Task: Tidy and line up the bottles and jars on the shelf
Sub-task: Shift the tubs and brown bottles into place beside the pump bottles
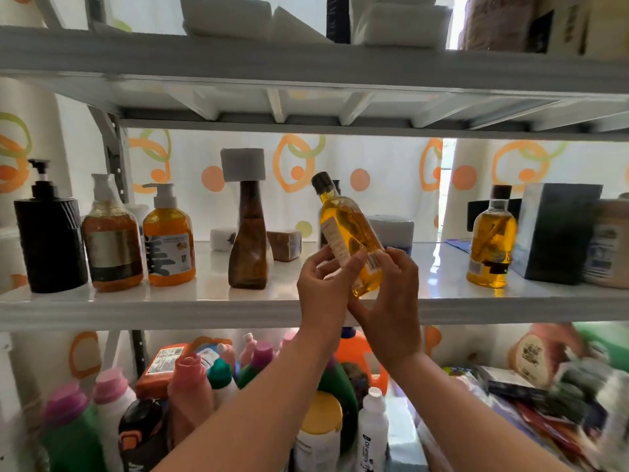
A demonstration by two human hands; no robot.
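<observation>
Hands meet at the centre of the view, in front of the middle shelf (pixel 238 311). Both grip one yellow oil bottle (pixel 347 229), which is lifted clear of the shelf surface and tilted, with its black cap (pixel 321 182) leaning up and to the left.

Left hand (pixel 323 291): fingers curled partway, thumb (pixel 352 264) pressed against the bottle's label side, remaining fingers wrapped behind the lower body. Grip is closed on the bottle.

Right hand (pixel 391 301): fingers bent around the right side and the base of the bottle, fingertips (pixel 391 253) touching the glass near the barcode. Grip is closed on the same bottle.

Items standing on the shelf, left to right:
- black pump bottle (pixel 51 240), upright, at the far left;
- orange jar with gold label (pixel 112 247), just beside it;
- orange pump bottle (pixel 169 240), just beside the jar;
- brown flared bottle (pixel 248 247), upright, apart from the first three, with a grey block (pixel 242 164) on its top;
- second yellow oil bottle (pixel 492 240), upright, well to the right of the hands;
- dark box (pixel 554 233), just beside that bottle.

Lower shelf holds crowded detergent containers (pixel 204 379).
</observation>
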